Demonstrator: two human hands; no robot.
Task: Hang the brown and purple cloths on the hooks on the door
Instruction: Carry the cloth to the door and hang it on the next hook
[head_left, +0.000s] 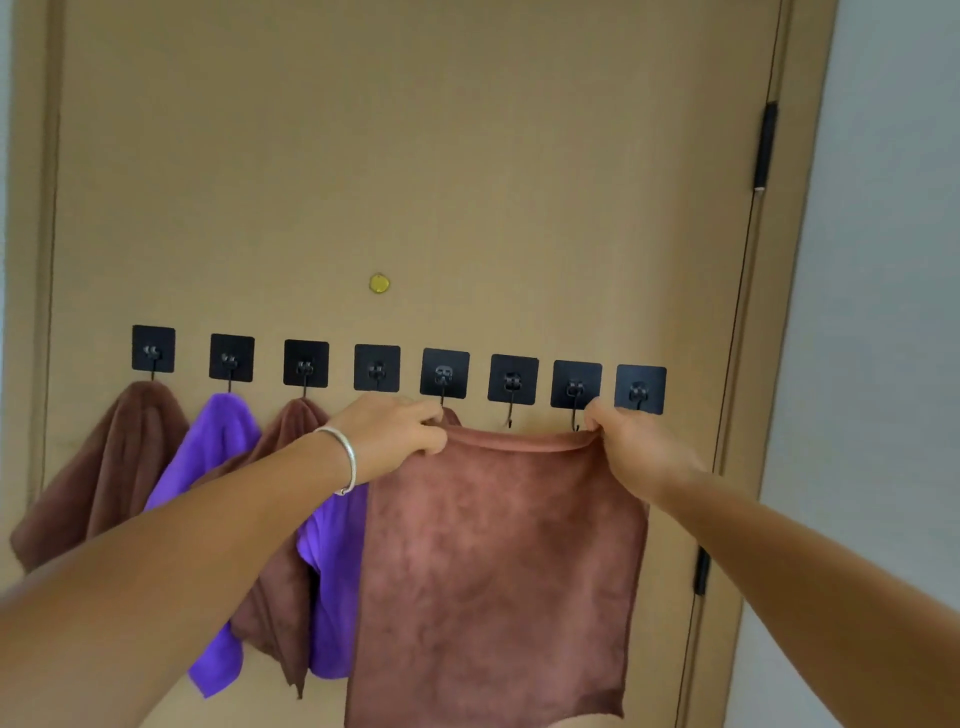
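Brown cloth (498, 561) hangs stretched below the hooks (511, 382), top corners pinched by left hand (395, 434) and right hand (636, 449).

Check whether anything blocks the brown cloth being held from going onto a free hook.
Nothing visible does. Both hands, left hand and right hand, hold the brown cloth just below the bare sixth hook, with open door between them.

wall (883, 312): pale grey, right of frame | door frame (789, 312): tan | light: soft, even
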